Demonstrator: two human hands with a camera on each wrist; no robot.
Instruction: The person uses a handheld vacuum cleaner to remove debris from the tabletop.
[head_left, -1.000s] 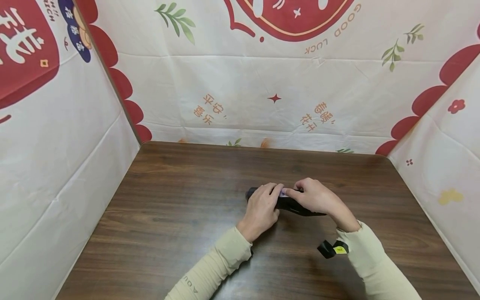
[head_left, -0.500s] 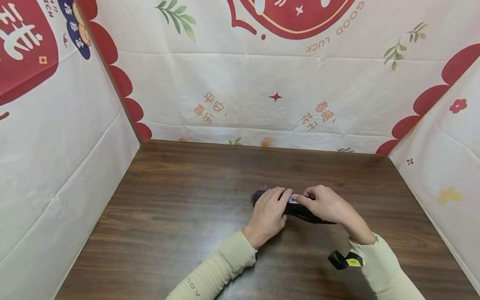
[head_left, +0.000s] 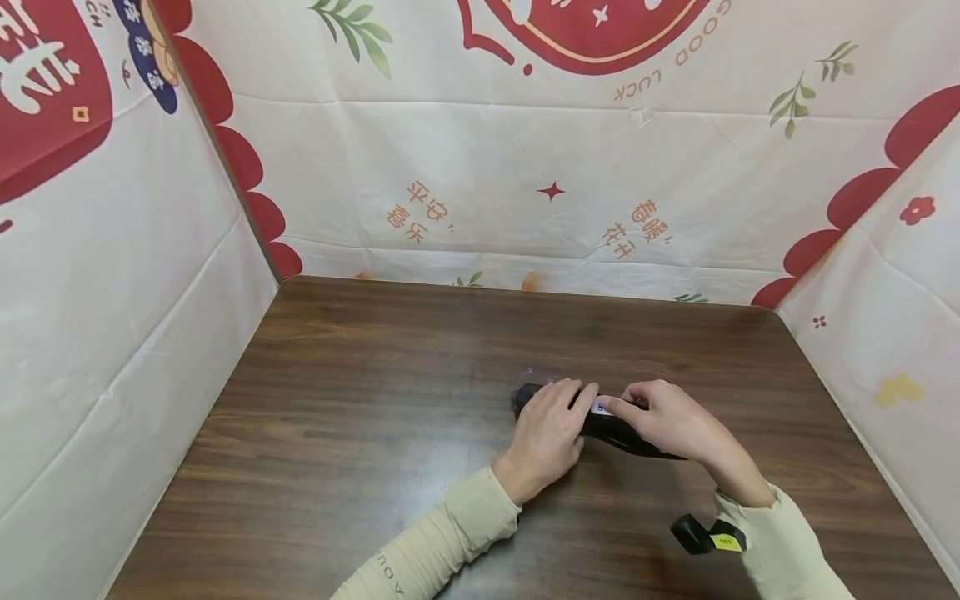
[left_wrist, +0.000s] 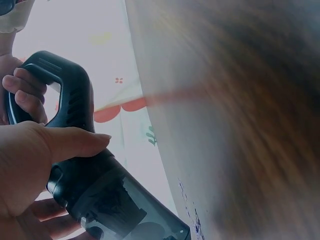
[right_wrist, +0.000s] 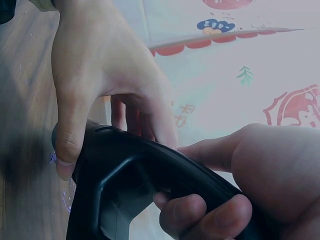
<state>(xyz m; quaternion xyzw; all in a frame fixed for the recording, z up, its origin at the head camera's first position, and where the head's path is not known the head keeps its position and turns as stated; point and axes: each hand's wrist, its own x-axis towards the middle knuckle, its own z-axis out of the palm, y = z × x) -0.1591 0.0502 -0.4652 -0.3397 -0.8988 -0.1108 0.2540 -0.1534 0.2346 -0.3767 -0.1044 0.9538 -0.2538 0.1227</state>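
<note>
On the right half of the wooden table (head_left: 360,433), we are holding a black handheld vacuum (head_left: 611,427) flat on the surface with both hands.

We are clasping its body with our left hand (head_left: 550,433), thumb along one side and fingers (left_wrist: 47,210) curling under the clear dust cup, while our right hand (head_left: 670,421) is wrapping round the loop handle, fingers (right_wrist: 205,212) threading through the opening and thumb lying on top by a small pale button or label. We are judging the work to be mid-way: the vacuum is gripped and lying with its nozzle end toward the tiny purple specks (head_left: 529,372) near it, and those specks are remaining on the wood, so the cleaning is looking unfinished.
</note>
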